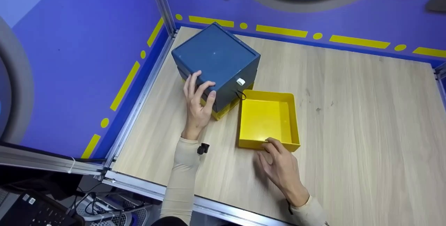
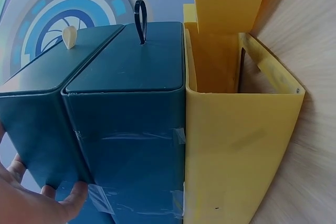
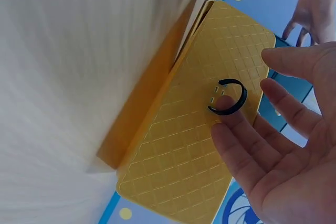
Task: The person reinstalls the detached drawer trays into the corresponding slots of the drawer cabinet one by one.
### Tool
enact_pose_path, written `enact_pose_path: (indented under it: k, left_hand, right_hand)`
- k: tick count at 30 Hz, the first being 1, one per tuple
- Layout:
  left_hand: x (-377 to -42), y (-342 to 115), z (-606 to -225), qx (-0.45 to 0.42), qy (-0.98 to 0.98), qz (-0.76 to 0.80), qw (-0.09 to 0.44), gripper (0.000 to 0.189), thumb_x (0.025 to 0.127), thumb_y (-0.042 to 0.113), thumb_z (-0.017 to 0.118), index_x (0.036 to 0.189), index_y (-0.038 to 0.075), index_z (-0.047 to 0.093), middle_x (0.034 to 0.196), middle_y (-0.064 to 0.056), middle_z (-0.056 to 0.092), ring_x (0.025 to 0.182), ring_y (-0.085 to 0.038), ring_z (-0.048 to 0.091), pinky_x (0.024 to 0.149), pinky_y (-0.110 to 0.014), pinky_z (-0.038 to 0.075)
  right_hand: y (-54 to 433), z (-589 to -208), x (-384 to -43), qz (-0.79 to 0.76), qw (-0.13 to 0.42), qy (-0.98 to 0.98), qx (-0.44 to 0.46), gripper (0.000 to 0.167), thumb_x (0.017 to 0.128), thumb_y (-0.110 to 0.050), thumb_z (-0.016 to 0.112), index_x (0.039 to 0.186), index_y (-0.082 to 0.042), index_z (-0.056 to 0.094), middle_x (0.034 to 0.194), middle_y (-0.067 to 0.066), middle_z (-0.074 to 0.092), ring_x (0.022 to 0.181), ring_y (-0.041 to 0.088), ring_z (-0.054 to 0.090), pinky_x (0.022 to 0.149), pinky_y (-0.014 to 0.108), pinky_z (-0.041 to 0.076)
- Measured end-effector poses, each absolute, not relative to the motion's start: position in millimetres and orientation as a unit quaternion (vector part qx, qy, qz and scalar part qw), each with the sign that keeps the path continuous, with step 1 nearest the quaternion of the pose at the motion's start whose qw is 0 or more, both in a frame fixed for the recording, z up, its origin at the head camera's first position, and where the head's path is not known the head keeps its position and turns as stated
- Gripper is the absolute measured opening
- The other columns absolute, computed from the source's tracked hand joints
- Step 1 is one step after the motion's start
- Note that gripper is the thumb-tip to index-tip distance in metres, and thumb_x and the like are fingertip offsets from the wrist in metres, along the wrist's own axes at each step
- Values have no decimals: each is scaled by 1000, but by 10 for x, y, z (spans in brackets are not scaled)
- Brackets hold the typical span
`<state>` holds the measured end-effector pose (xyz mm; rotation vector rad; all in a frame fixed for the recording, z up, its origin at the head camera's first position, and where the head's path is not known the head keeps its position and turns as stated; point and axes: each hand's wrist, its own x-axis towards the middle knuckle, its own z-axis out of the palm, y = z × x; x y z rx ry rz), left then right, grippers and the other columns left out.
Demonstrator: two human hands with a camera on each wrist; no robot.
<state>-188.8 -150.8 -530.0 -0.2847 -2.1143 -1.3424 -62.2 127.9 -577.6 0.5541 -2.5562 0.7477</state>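
Observation:
A stack of two dark blue drawer boxes (image 1: 216,57) stands on a yellow casing (image 2: 236,145) with an open front. The upper box bears a white tab (image 1: 240,81), the lower a black loop (image 2: 140,22). My left hand (image 1: 199,109) rests on the upper box's near corner, fingers spread over top and side. A yellow drawer (image 1: 268,118) lies beside the casing, open side up. My right hand (image 1: 282,165) is at its near wall, some fingertips at the rim. In the right wrist view one fingertip is at the black loop handle (image 3: 242,98) on the diamond-patterned front.
The wooden table (image 1: 355,114) extends to the right. Blue panels (image 1: 94,45) with yellow markings border the left and back. A metal rail (image 1: 136,184) runs along the front edge. A black laptop (image 1: 38,212) and cables are at lower left.

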Motion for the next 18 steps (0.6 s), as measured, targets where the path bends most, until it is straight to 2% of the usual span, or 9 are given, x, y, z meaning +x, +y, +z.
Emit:
enact_pose_path:
  k: [8,14,18]
  left_hand:
    - [-1896,-1503,-5304,-108,-795,-509,311,21,105,26,63,122,20,74,165,-15,44,162,-40,19,129,-67,12]
    - [-1892,-1501,-5303,-105,-800,-505,305,24,107,33,60,122,20,74,165,-14,44,161,-40,19,130,-66,12]
    - [-1897,-1504,-5306,-107,-799,-505,309,28,108,38,59,121,19,74,164,-15,44,161,-41,20,130,-66,11]
  right_hand:
    - [1233,-5646,-578,292,216,-908,211,22,81,-9,92,93,-11,73,113,9,74,85,20,75,70,35,63]
    - [1213,-5691,-588,294,221,-897,245,27,77,-5,92,86,-12,67,112,10,75,80,17,73,68,30,62]
    - [1229,-5753,-614,299,220,-885,282,35,75,-2,92,82,-12,59,113,13,74,84,20,74,71,31,63]
